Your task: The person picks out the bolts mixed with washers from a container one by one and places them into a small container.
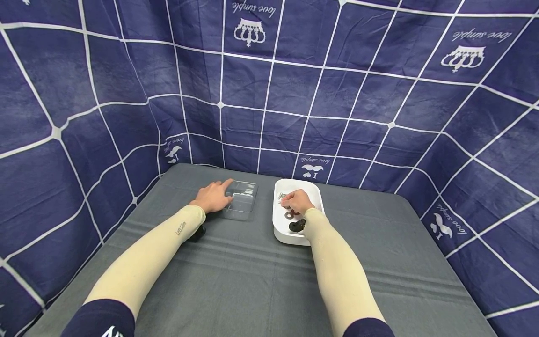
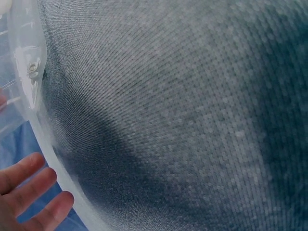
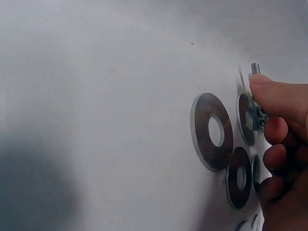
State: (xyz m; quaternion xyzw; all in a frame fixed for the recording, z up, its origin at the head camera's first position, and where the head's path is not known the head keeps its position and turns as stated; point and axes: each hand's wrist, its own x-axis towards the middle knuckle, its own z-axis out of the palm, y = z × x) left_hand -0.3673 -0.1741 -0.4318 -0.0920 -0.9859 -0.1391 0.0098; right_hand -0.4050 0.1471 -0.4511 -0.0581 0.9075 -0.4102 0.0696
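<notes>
My right hand [image 1: 298, 202] reaches into a white tray [image 1: 279, 224]. Thumb and curled fingers pinch a small screw [image 3: 255, 69], whose threaded end sticks out past the thumb tip. Beside these fingers lie flat metal washers, a large washer [image 3: 202, 127] and a smaller washer [image 3: 232, 178] among them. More screws [image 1: 281, 196] are in the tray close to the fingertips. On the left, my left hand [image 1: 212, 196] rests at the near-left side of a clear plastic compartment box [image 1: 240, 215], fingers spread and relaxed. Three of its fingers show in the left wrist view.
Both the box and the tray stand on a grey cloth-covered table [image 1: 236, 276], side by side with a gap between them. A blue curtain [image 1: 337, 103] with white lines encloses the back and sides. Dark wrist cameras sit under both forearms.
</notes>
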